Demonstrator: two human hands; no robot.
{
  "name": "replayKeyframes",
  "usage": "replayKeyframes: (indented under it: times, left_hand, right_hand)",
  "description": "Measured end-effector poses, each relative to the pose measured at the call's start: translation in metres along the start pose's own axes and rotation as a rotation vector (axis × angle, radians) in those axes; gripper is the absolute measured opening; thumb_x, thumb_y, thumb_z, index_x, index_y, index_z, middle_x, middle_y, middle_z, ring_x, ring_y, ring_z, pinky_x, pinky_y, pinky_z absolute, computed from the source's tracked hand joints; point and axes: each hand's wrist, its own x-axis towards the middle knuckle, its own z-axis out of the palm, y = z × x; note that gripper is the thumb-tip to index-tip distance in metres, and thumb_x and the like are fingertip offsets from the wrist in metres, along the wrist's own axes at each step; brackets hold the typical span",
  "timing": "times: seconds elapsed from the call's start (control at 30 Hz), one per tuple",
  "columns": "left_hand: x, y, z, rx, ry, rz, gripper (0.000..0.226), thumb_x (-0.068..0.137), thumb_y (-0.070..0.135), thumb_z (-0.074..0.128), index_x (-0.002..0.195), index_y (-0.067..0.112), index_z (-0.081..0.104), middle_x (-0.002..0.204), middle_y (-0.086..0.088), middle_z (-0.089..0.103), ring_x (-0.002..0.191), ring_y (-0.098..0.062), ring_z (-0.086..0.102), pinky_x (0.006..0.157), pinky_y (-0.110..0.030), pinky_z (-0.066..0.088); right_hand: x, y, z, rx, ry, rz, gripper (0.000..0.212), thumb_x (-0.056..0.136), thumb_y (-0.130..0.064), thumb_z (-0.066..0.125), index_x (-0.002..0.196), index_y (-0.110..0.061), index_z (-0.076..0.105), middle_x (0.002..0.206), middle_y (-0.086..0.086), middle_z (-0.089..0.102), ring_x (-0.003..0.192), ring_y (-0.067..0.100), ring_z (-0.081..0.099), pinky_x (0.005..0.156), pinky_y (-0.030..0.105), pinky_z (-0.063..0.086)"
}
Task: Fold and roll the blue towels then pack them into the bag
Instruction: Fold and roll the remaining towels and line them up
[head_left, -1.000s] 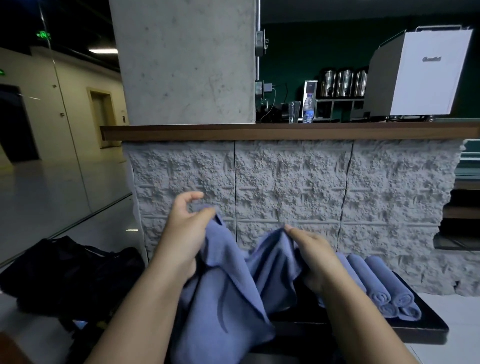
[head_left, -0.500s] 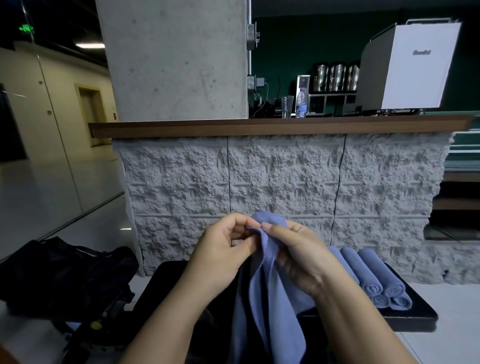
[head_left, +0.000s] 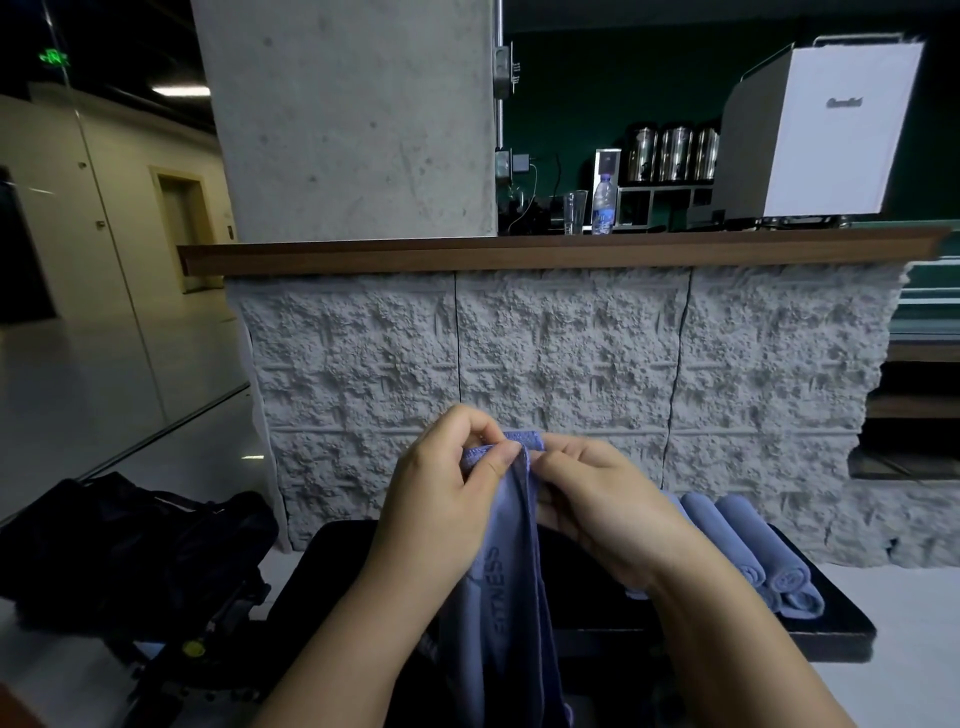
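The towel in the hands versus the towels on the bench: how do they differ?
The held towel hangs loose and unrolled; the bench towels are tight rolls. It is pinched at its top edge by the left hand and right hand; the rolls lie untouched side by side. All are blue.

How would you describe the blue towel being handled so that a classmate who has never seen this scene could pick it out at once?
Start at the rough grey stone counter front, then drop to the dark bench below it. Above the bench, the left hand and right hand pinch the top edge of a blue cloth towel. Unlike the rolled blue towels lying on the bench, it hangs unrolled and shows printed lettering.
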Motion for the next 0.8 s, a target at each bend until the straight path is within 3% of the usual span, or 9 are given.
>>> replayKeyframes:
  times: [0.1,0.23,0.4,0.53,0.63,0.73,0.8]
  left_hand:
    - [-0.001,0.001,0.0,0.025,0.006,0.017,0.014,0.084,0.024,0.066,0.075,0.026,0.056,0.068,0.009,0.055,0.062,-0.008,0.049,0.06,-0.03,0.039]
    - [-0.002,0.0,0.002,0.032,0.031,0.039,0.015,0.084,0.02,0.066,0.074,0.028,0.057,0.075,0.01,0.056,0.069,-0.007,0.052,0.066,-0.025,0.039]
    - [-0.003,-0.003,0.005,0.026,0.077,0.051,0.014,0.084,0.023,0.065,0.075,0.03,0.057,0.077,0.009,0.057,0.072,-0.012,0.056,0.066,-0.031,0.044]
    - [-0.004,-0.001,0.006,0.061,0.103,0.079,0.012,0.082,0.026,0.068,0.075,0.029,0.059,0.076,0.014,0.058,0.073,-0.012,0.055,0.065,-0.031,0.044]
    - [0.003,0.004,0.006,0.164,0.113,0.112,0.01,0.078,0.025,0.073,0.075,0.027,0.064,0.079,0.019,0.057,0.08,-0.012,0.054,0.072,-0.025,0.045]
    - [0.013,-0.004,0.009,0.095,0.028,0.029,0.013,0.078,0.027,0.071,0.071,0.031,0.061,0.069,0.008,0.054,0.063,-0.007,0.05,0.06,-0.025,0.04]
    - [0.018,-0.015,0.015,0.002,-0.054,-0.016,0.016,0.082,0.026,0.069,0.071,0.027,0.057,0.054,0.009,0.048,0.047,-0.003,0.038,0.049,-0.023,0.032]
  right_hand:
    - [-0.001,-0.003,-0.001,-0.111,-0.026,-0.002,0.032,0.098,-0.001,0.037,0.103,-0.005,0.069,0.093,0.009,0.072,0.08,0.01,0.067,0.075,0.019,0.054]
    - [-0.002,-0.005,-0.003,-0.179,-0.066,0.005,0.035,0.098,0.006,0.031,0.103,-0.002,0.064,0.067,-0.006,0.068,0.058,-0.003,0.061,0.056,0.008,0.046]
    - [-0.004,-0.004,-0.003,-0.18,-0.074,0.028,0.033,0.099,-0.001,0.034,0.111,-0.002,0.065,0.095,0.008,0.07,0.082,0.009,0.067,0.073,0.017,0.052]
    - [-0.004,-0.005,-0.005,-0.146,-0.049,0.036,0.036,0.098,-0.002,0.035,0.099,-0.01,0.071,0.093,0.006,0.071,0.082,0.01,0.067,0.078,0.02,0.054]
    - [-0.004,-0.004,-0.007,-0.17,-0.058,-0.004,0.024,0.097,-0.014,0.048,0.097,-0.009,0.072,0.095,0.009,0.071,0.087,0.015,0.066,0.082,0.025,0.052]
    - [0.003,0.005,-0.014,-0.204,0.022,-0.056,0.028,0.095,-0.013,0.051,0.107,0.011,0.061,0.102,0.023,0.065,0.094,0.029,0.059,0.086,0.037,0.046]
    - [0.01,0.012,-0.022,-0.192,0.11,-0.073,0.035,0.09,-0.022,0.055,0.1,0.011,0.063,0.096,0.025,0.063,0.09,0.031,0.054,0.079,0.039,0.042]
